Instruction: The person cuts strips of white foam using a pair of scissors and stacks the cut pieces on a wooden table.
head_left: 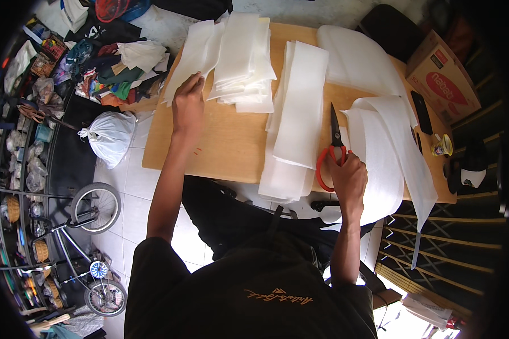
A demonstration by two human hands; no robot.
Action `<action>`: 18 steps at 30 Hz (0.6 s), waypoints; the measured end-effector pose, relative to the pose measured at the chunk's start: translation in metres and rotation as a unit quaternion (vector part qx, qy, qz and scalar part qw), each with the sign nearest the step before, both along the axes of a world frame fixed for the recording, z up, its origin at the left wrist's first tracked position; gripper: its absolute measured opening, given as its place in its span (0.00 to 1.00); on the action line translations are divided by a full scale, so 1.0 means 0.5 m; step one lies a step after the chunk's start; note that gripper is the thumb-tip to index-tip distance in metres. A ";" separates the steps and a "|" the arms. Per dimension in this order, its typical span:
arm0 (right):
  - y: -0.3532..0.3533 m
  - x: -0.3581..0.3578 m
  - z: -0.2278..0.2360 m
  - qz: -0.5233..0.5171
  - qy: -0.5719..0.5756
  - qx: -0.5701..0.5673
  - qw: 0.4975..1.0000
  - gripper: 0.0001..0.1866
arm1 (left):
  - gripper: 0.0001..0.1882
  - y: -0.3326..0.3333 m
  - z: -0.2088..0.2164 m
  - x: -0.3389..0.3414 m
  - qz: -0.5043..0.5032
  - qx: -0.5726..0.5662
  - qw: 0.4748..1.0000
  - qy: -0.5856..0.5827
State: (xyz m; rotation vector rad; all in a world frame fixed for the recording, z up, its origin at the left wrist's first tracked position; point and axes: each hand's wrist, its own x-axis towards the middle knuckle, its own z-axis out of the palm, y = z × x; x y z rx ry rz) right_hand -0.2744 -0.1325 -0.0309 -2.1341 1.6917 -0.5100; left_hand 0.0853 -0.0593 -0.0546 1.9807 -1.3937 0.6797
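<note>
Dark shirt point(249, 271) lies nearest; beyond, the left hand point(188, 107) meets slightly translucent white strips point(195, 48) on the wooden table point(226, 150) (whether pinching, I cannot tell); rightward, the right hand point(350, 176) is clamped on black-bladed, red-handled scissors point(336, 137) beside more strips.

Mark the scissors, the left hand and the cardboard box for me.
scissors point(337, 137), head view: at the pivot
left hand point(188, 105), head view: back of the hand
cardboard box point(445, 82), head view: printed side

Scissors point(336, 139): red-orange handles, black blades. Sheet strips point(302, 107): plain white. Tabletop point(232, 135): light tan. Tied bag point(112, 138): white. Carton point(444, 79): brown, red oval. Shirt point(237, 308): shaded, probably black; orange-gold chest lettering.
</note>
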 end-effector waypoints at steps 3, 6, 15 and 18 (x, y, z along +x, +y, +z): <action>0.001 -0.002 0.000 0.000 0.003 -0.009 1.000 0.23 | 0.17 0.012 0.001 0.017 0.019 0.014 1.000 0.004; 0.000 0.001 -0.004 0.002 -0.002 -0.003 1.000 0.22 | 0.16 0.029 -0.004 0.022 -0.003 0.041 0.999 0.012; -0.008 -0.002 -0.015 0.001 0.012 -0.012 1.000 0.21 | 0.11 0.023 0.060 0.012 -0.071 -0.008 0.989 0.127; -0.010 0.002 -0.019 0.000 0.029 -0.039 0.999 0.21 | 0.22 -0.047 0.103 0.104 0.082 0.046 0.992 0.080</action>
